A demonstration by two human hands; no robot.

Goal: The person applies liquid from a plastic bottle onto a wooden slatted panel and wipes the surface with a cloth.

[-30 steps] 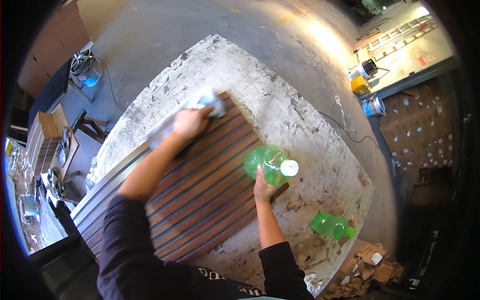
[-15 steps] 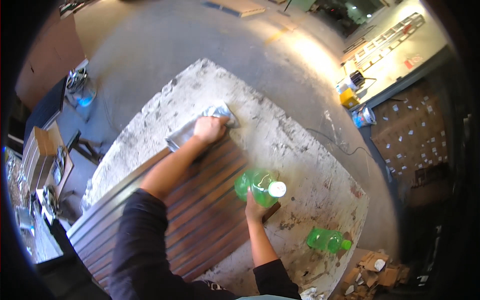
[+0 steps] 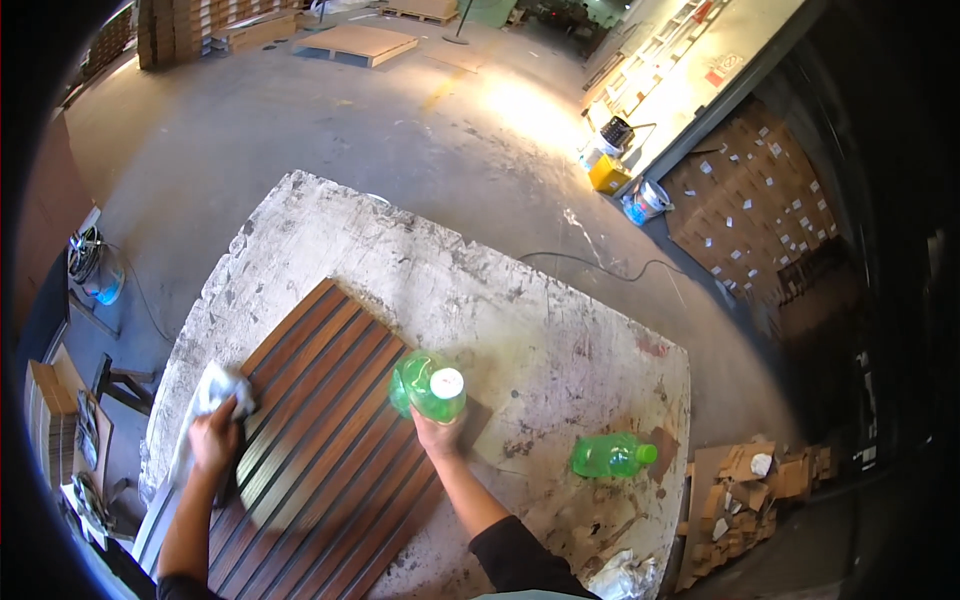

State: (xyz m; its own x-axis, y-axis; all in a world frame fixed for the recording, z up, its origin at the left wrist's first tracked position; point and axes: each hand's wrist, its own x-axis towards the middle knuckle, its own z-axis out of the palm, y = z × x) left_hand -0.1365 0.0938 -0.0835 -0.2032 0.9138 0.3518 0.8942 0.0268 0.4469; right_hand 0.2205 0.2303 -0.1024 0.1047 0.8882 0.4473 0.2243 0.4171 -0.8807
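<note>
A brown slatted wooden panel [image 3: 330, 440] lies on a stained white worktable [image 3: 540, 330]. My left hand [image 3: 213, 440] presses a white rag [image 3: 222, 388] onto the panel's left edge. My right hand [image 3: 438, 435] grips a green plastic bottle with a white cap [image 3: 430, 384], held upright over the panel's right side. A second green bottle [image 3: 610, 456] lies on its side on the table to the right.
Torn cardboard scraps [image 3: 750, 480] lie on the floor at the table's right corner. Paint buckets [image 3: 645, 200] and a yellow box stand near stacked cartons at the far right. A cable runs across the concrete floor. A wooden pallet [image 3: 360, 42] lies far back.
My left hand has slid the rag from the panel's far end toward its near left edge. The view tilted, and the right hand stays on the bottle.
</note>
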